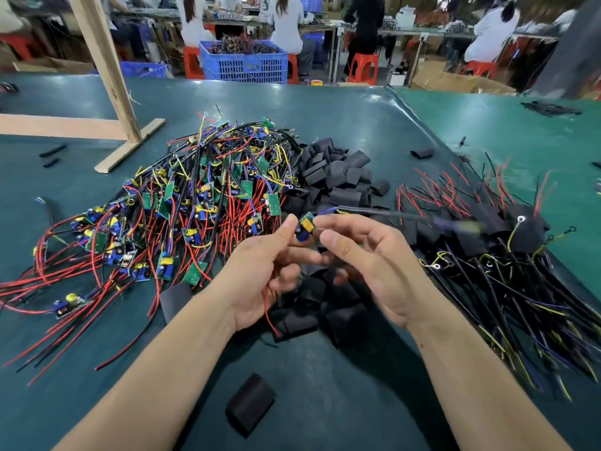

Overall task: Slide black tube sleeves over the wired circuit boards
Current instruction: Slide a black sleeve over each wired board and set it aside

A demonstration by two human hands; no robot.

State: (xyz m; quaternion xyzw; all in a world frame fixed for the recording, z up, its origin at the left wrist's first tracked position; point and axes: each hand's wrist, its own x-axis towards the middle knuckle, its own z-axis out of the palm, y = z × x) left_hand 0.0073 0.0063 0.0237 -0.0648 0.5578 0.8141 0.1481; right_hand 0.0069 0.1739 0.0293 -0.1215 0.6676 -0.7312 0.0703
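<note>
Nearest me, one black sleeve (249, 403) lay alone on the green mat (341, 125). Above it the left hand (260, 271) pinched a small wired board (305, 226), while the right hand (367, 265), blurred, seemingly touched it with loosely curled fingers. Seated workers (286, 24) lined benches beyond.

Premises: electronics assembly workshop. A green-matted worktop (325, 105) carries a bulk heap of wired circuit boards (182, 203), with cut black tube sleeves (338, 174) just beside it. Beyond the worktop, seated workers (286, 24) on red stools (362, 68) face long benches; a blue crate (244, 61) holds more wiring.
</note>
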